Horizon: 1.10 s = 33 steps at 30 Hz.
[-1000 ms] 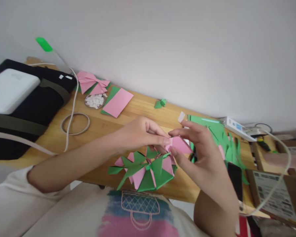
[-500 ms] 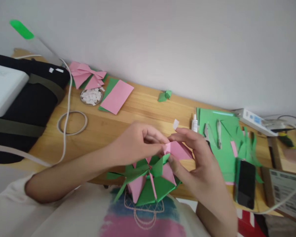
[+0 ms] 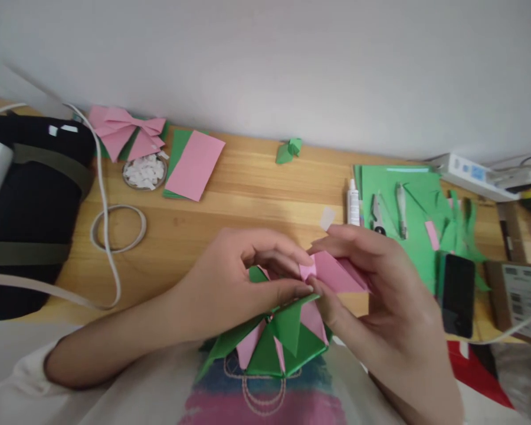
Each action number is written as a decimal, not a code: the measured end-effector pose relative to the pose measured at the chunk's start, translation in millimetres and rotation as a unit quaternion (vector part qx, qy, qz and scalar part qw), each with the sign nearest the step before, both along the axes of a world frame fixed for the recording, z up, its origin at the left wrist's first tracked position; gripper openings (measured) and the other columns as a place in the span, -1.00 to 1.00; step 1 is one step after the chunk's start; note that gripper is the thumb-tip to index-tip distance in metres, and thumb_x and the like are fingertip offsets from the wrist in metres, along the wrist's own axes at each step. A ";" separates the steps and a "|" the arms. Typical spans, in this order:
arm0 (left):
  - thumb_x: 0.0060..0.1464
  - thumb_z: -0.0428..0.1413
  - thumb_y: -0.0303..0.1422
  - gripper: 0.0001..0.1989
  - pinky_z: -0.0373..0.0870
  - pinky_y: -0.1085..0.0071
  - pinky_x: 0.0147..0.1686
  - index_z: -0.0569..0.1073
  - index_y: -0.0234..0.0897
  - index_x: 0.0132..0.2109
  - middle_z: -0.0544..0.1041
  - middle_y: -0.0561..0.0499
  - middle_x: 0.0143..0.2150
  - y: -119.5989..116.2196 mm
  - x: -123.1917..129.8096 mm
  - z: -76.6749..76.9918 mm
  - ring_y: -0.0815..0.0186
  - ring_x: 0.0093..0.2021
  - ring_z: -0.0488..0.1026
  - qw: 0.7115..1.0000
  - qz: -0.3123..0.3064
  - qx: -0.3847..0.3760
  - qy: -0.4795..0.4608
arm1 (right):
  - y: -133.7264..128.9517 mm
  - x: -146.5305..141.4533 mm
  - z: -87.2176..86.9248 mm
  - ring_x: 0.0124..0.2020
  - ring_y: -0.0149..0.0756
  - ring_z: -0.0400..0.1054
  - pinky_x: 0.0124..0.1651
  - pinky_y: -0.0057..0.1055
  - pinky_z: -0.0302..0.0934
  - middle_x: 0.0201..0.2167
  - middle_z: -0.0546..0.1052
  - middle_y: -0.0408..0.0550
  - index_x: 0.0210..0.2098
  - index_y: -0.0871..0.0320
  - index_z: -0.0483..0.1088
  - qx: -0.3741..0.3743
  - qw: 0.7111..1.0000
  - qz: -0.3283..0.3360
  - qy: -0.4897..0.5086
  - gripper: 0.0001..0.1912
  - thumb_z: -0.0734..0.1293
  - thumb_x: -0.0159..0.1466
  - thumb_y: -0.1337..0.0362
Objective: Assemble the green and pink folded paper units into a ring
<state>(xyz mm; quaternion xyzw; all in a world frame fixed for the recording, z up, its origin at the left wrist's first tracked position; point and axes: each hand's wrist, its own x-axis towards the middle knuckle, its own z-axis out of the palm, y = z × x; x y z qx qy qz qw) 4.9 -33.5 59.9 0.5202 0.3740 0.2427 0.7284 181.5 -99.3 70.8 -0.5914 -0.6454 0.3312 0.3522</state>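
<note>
A folded pink and green paper model (image 3: 307,345) is held close to my chest, its green flaps standing out around a centre. My left hand (image 3: 248,277) pinches the near edge of a pink folded flap (image 3: 336,273) between thumb and fingers. Opposite it, my right hand (image 3: 371,289) grips the same flap, thumb below and fingers behind. A small white paper slip (image 3: 327,218) shows just beyond the right fingertips; whether they touch it I cannot tell. Part of the model is hidden behind my left hand.
At the back left are pink folded pieces (image 3: 128,130), a dish of white scraps (image 3: 144,172) and a pink sheet (image 3: 195,165). To the right lie a glue tube (image 3: 353,203), green sheets (image 3: 380,177), a phone (image 3: 456,295) and a power strip (image 3: 464,171). A white cable (image 3: 101,195) loops at left.
Both hands have shifted slightly right and down in the view with the paper model. The left thumb and fingers now lie further along the pink flap. The camera view has turned a little.
</note>
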 end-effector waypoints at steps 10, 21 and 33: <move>-0.06 0.26 -0.49 -0.89 0.51 0.51 -0.41 0.54 -0.32 -0.30 0.64 -0.02 -0.35 0.6 7.7 -0.8 0.30 -0.35 0.59 0.999 0.018 -0.051 0.005 | -2.0 2.3 1.2 0.16 -0.11 0.26 0.13 -0.12 0.27 0.01 0.41 -0.03 0.00 -0.01 0.34 0.065 0.996 -0.067 0.009 -0.61 0.36 0.21 0.43; -0.07 0.25 -0.49 -0.87 0.42 0.58 -0.55 0.54 -0.30 -0.28 0.65 0.01 -0.34 -9.5 13.8 0.3 0.36 -0.40 0.58 0.996 0.087 -0.011 -0.004 | -26.8 -28.8 11.8 0.30 0.05 0.05 0.30 0.19 -0.05 0.23 0.21 -0.13 -0.25 0.01 0.45 0.163 0.963 -0.211 -0.024 -0.83 0.32 0.22 0.42; -0.03 0.23 -0.53 -0.88 0.55 0.52 -0.21 0.52 -0.23 -0.32 0.65 0.06 -0.31 -22.3 17.2 -6.9 0.37 -0.28 0.60 0.986 0.144 0.075 -0.046 | -27.4 -16.3 -5.6 0.30 0.01 0.09 0.30 0.21 -0.05 0.21 0.28 -0.05 -0.21 0.03 0.46 0.157 0.972 -0.166 -0.057 -0.79 0.36 0.21 0.44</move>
